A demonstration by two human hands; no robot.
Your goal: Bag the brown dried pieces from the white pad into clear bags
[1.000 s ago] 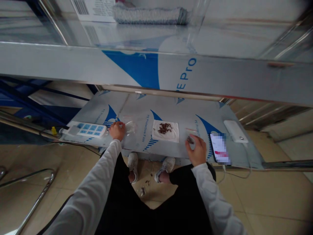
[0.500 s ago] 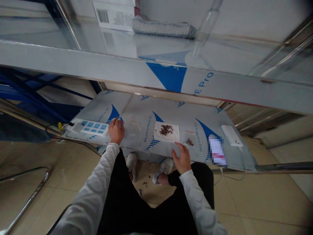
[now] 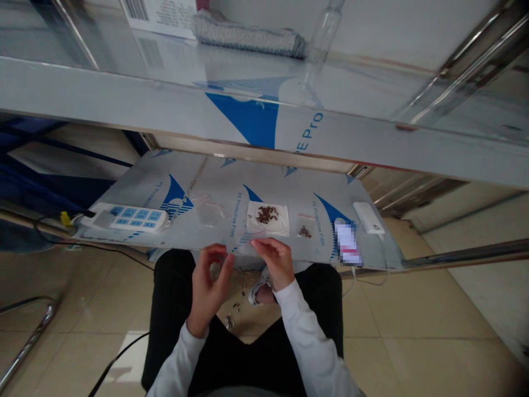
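My right hand (image 3: 276,263) is closed in a pinch above the front edge of the lower shelf. What looks like a small clear plastic bag (image 3: 244,236) hangs at its fingertips, faint against the film. My left hand (image 3: 212,284) is beside it, fingers curled and thumb apart, with nothing visible between them. Beyond the hands, a heap of small brown metal pieces (image 3: 266,214) lies on a white cloth (image 3: 281,225). To its right is a small clear bag holding similar pieces (image 3: 305,232). More clear bags (image 3: 210,212) lie flat to the left.
A power strip (image 3: 136,216) lies at the left of the shelf (image 3: 194,171). On the right are a phone (image 3: 347,242) and a white power bank (image 3: 367,217) with cables. An upper shelf (image 3: 165,105) carries a box, a grey cloth roll (image 3: 248,37) and a clear bottle. Small pieces lie on the floor.
My left hand has moved from beside the power strip to the right and nearer my lap. My right hand has moved left and closed into a pinch. The view has shifted right.
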